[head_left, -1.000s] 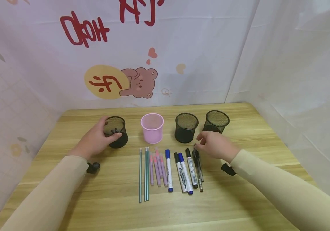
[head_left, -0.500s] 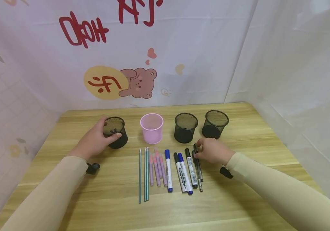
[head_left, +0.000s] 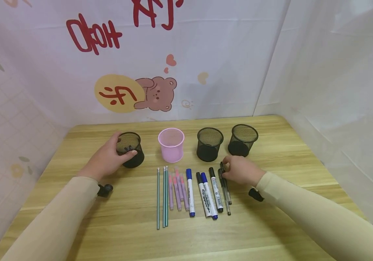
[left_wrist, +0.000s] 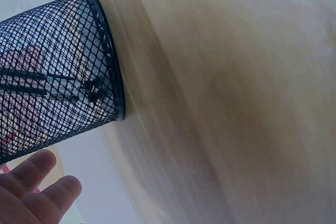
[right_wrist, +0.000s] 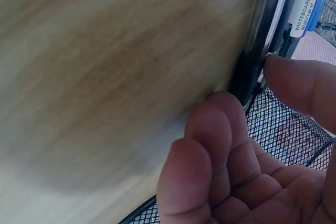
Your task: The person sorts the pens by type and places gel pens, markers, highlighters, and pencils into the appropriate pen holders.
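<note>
Leftmost on the wooden desk [head_left: 108, 224], my left hand [head_left: 106, 157] holds a black mesh cup [head_left: 135, 159], its thumb across the near side and its other fingers round the left and far side. That cup stands upright with slim black-and-clear pens [left_wrist: 50, 85] in it. Next come three green pencils [head_left: 158, 199], lying lengthwise, one a little apart to the left of the other two. Just beyond them and slightly right stands a pink mesh cup [head_left: 172, 152]. Near it lies a cluster of pink-and-purple highlighters [head_left: 177, 194], then a white marker with a blue cap [head_left: 191, 194]. Farther right, past a small gap, lie two more white markers, one black-capped [head_left: 203, 194] and one blue-capped [head_left: 210, 197], touching or nearly so. Beyond these, on the far side, is a second black mesh cup [head_left: 208, 152]. Another black-capped marker [head_left: 217, 192] lies next, and close to its right are two black pens [head_left: 224, 185], flat on the desk. There my right hand [head_left: 243, 170] pinches the far, capped end of a black pen between thumb and fingers; I can't quite tell whether the pinch takes in both. The last black mesh cup [head_left: 238, 146] stands just beyond that hand, at the far right.
</note>
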### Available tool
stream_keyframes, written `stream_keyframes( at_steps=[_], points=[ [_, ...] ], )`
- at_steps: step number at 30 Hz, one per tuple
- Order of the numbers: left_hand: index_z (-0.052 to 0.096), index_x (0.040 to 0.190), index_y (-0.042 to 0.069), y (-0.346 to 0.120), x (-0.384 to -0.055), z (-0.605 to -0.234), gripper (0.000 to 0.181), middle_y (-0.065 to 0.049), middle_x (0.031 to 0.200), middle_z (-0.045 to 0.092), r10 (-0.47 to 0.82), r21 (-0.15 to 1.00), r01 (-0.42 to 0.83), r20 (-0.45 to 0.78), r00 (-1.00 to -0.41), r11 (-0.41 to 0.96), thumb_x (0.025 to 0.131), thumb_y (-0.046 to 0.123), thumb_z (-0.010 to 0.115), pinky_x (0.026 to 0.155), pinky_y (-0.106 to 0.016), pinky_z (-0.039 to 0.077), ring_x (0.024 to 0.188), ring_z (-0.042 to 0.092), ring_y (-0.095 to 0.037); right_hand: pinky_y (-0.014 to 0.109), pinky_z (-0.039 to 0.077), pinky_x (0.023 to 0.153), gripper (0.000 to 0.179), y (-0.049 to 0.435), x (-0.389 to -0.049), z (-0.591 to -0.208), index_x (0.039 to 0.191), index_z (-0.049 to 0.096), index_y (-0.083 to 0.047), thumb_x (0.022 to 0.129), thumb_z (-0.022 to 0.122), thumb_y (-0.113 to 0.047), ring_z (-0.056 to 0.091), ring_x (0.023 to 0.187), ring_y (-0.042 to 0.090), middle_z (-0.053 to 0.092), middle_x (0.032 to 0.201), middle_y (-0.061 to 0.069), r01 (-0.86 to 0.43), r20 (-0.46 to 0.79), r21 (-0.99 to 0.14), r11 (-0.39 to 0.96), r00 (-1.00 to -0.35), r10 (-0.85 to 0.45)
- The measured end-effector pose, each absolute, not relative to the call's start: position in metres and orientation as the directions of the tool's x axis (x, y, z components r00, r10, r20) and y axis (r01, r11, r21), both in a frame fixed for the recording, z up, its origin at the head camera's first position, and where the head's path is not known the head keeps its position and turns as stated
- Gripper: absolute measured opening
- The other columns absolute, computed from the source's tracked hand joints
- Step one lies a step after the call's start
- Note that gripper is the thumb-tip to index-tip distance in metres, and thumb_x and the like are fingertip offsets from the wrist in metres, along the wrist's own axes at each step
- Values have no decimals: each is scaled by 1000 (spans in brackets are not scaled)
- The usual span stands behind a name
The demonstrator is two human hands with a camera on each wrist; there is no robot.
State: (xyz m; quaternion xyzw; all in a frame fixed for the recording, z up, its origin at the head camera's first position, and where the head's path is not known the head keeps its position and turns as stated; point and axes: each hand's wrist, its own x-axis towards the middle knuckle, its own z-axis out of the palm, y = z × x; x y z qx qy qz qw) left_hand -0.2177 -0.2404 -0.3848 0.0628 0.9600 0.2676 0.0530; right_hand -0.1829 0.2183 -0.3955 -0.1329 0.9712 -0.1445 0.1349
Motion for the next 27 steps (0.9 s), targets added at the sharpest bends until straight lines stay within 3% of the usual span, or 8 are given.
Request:
stream_keyframes(
  at_steps=[8, 14, 27],
  points=[
    [5, 170, 12, -241, -218, -386, 115, -26, 170, 28, 153, 516, 92, -76, -985, 851, 92, 78, 59, 120, -72, 30, 153, 33, -52, 32, 50, 67, 47, 221, -185, -399, 128, 66, 2, 87, 78, -20, 60, 75, 18, 70, 92, 5, -169, -260, -326, 930, -930, -260],
    [5, 170, 12, -240, -218, -385, 116, -26, 170, 28, 148, 515, 88, -75, -986, 852, 92, 78, 59, 121, -72, 29, 154, 32, -52, 33, 52, 71, 41, 223, -184, -399, 123, 70, 1, 88, 79, -19, 61, 78, 19, 71, 96, 7, -184, -261, -305, 935, -927, -268],
    [7, 170, 11, -240, -218, -386, 113, -26, 170, 28, 143, 507, 84, -77, -987, 858, 93, 75, 60, 120, -73, 29, 153, 32, -52, 30, 48, 63, 38, 229, -180, -399, 124, 69, -2, 88, 75, -12, 58, 70, 17, 66, 83, 4, -132, -281, -361, 923, -928, -243]
  ],
)
